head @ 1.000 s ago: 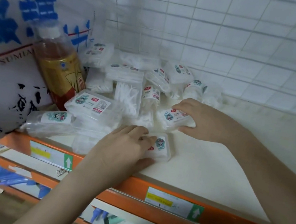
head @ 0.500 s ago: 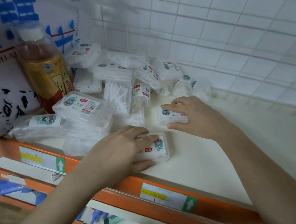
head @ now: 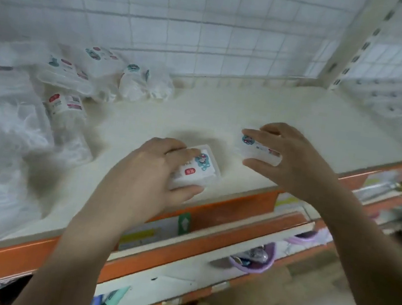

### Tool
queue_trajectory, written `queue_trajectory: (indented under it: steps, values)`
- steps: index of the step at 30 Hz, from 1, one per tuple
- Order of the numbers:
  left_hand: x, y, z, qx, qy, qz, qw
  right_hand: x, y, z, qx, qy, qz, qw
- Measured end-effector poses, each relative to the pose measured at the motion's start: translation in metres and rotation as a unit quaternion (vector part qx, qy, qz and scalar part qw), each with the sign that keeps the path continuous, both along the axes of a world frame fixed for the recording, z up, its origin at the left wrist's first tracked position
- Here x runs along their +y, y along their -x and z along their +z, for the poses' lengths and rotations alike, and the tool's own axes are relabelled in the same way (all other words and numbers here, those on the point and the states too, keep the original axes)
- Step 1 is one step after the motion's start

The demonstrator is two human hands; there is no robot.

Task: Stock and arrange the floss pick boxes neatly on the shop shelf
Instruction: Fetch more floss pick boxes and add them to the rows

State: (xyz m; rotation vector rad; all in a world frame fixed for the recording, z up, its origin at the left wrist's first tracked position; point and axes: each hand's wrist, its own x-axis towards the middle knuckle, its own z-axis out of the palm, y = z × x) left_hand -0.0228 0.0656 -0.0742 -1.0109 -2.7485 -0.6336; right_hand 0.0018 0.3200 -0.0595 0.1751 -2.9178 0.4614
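The person is standing at the shelf (head: 266, 110) with a floss box in each hand. The left hand (head: 146, 178) is gripping one box (head: 199, 167) from above, fingers and thumb curled round it, close to the orange front lip (head: 225, 208). The right hand (head: 290, 158) is pinching a second box (head: 257, 149) just off to the right; whether that one is touching the shelf or being carried above it, I cannot tell.

The left box is sitting so near the lip that a careless push is likely going to send it over onto the lower shelves. The boxes look slick and light, so either one may be slipping out of the grip if it is loosened too early. Setting them down askew would be spoiling the neat row.

Compared with half a second ago, both hands are now working well to the right of the heap (head: 67, 95) of boxes at the left, on bare shelf, and the view is swinging right too: the bottle and printed bag are gone from sight
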Motion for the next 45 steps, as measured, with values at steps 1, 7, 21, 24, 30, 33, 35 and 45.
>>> queue_trajectory:
  steps: [1,7,21,24,30,33,35,45]
  values:
    - [0.011,-0.001,0.002,-0.003,-0.005,-0.014,1.0,0.011,-0.011,0.002,0.006,0.001,-0.021,1.0]
    - [0.086,-0.02,0.013,-0.036,-0.02,-0.111,0.993,0.069,-0.083,0.007,0.066,0.026,-0.111,0.991]
    - [0.341,-0.13,0.008,-0.045,-0.047,-0.219,0.974,0.29,-0.253,-0.019,0.146,0.058,-0.179,0.971]
    - [0.39,-0.148,0.017,-0.013,-0.025,-0.262,0.965,0.335,-0.274,-0.019,0.146,0.064,-0.193,0.968]
    - [0.477,-0.14,0.017,-0.026,-0.02,-0.257,0.966,0.421,-0.287,-0.026,0.163,0.051,-0.211,0.963]
    - [0.524,-0.128,0.015,-0.042,-0.031,-0.253,0.966,0.463,-0.283,-0.031,0.166,0.043,-0.22,0.96]
    - [0.557,-0.117,0.012,-0.048,-0.044,-0.248,0.967,0.495,-0.274,-0.034,0.167,0.038,-0.223,0.96]
    - [0.747,-0.023,0.022,-0.021,-0.093,-0.182,0.979,0.698,-0.172,-0.021,0.158,0.026,-0.202,0.966]
